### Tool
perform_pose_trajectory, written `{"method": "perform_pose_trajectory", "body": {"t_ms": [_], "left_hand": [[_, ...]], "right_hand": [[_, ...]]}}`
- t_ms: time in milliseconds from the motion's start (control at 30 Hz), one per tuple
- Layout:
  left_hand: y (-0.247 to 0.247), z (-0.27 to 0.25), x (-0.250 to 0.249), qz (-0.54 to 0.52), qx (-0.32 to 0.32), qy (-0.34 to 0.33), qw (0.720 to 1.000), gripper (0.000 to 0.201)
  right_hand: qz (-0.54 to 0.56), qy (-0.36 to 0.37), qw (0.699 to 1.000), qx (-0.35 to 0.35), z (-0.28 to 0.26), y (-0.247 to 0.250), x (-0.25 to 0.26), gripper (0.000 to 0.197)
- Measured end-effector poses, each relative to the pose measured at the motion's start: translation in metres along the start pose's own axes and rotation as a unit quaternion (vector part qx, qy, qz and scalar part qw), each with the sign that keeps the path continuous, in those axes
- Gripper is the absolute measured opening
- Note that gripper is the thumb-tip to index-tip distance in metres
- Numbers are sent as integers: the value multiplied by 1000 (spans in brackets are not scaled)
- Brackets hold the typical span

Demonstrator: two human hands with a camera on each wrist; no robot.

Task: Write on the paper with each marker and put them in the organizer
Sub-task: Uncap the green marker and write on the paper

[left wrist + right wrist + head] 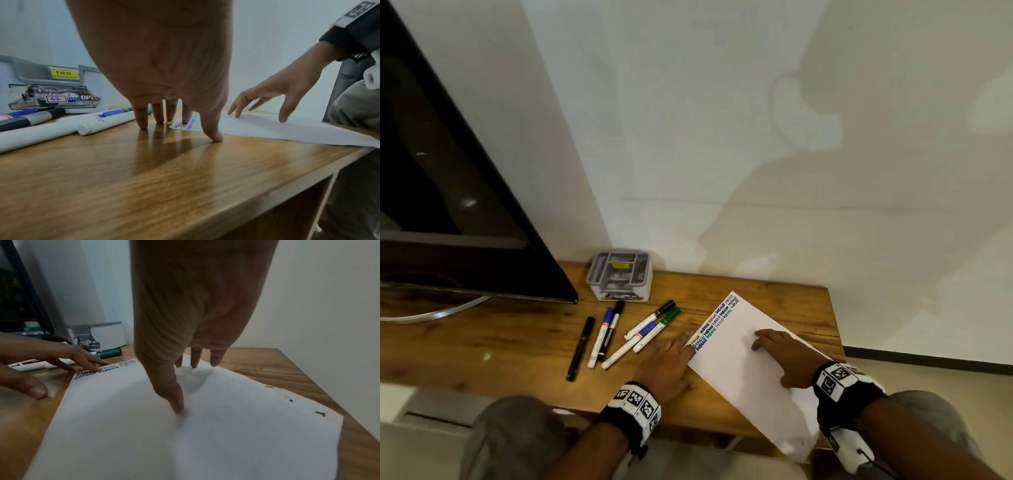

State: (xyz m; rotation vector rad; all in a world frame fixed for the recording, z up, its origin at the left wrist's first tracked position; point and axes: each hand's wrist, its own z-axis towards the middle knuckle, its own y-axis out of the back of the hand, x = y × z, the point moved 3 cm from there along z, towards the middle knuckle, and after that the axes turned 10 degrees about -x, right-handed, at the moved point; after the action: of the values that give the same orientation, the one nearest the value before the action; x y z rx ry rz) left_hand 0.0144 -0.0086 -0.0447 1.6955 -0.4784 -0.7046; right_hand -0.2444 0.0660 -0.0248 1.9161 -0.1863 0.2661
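Left hand (669, 365) flat, palm down, fingers (144, 116) straight, tips pressing down. Right hand (786, 356) spread, fingertips (179, 408) and thumb pressing down, palm raised. Both wrists wear black bands with tags. Neither hand holds anything.

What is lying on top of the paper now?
The right hand rests fingertips-down on the paper, and rows of coloured HELLO writing run along one edge. Anything beneath the palm is hidden.
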Motion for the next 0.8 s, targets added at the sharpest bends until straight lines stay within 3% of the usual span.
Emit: {"method": "perform_pose_trajectory", "body": {"t_ms": [100, 300, 433, 567, 800], "left_hand": [[2, -4, -1, -5, -12, -1, 1000, 70], [-1, 1, 12, 12, -51, -9, 999, 72], [-11, -1, 27, 7, -76, -38, 996, 60], [-16, -2, 42, -34, -67, -45, 996, 54], [-22, -2, 47, -58, -108, -60, 991, 52]], "right_hand": [[-40, -1, 999, -14, 6, 8, 10, 64], [28, 33, 997, -69, 57, 31, 65, 37], [44, 93, 990, -94, 97, 33, 116, 37], [-15, 137, 985, -99, 134, 31, 154, 44], [-150, 177, 969, -82, 168, 16, 168, 36]]}}
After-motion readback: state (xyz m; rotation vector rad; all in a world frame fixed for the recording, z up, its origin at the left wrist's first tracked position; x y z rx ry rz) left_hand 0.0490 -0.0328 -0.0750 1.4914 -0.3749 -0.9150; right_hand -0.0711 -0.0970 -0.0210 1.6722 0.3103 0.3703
